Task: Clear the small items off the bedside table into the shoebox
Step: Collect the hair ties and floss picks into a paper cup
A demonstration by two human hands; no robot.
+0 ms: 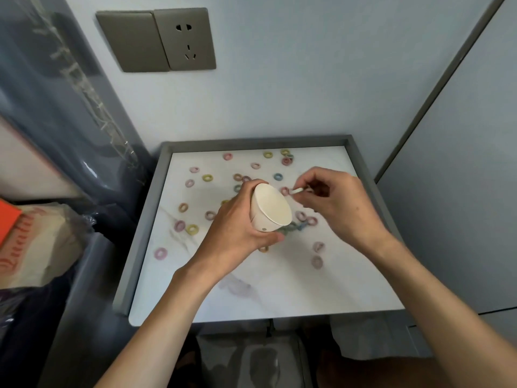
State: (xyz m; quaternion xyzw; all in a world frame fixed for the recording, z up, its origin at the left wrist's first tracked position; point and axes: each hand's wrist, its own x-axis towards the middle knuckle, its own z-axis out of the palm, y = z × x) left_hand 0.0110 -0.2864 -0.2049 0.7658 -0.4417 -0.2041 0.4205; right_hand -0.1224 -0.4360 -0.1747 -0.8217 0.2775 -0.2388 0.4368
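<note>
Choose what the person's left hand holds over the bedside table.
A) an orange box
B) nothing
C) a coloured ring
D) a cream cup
D: the left hand grips a cream cup, tilted with its flat end toward the camera, above the coloured rings on the bedside table; the right hand pinches a small white item beside it.

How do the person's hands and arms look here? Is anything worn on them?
The left hand and the right hand are bare, with no gloves and no rings that I can see. Neither wrist carries a watch or a bracelet. Both limbs are uncovered, and no sleeve shows down to the picture's lower edge.
</note>
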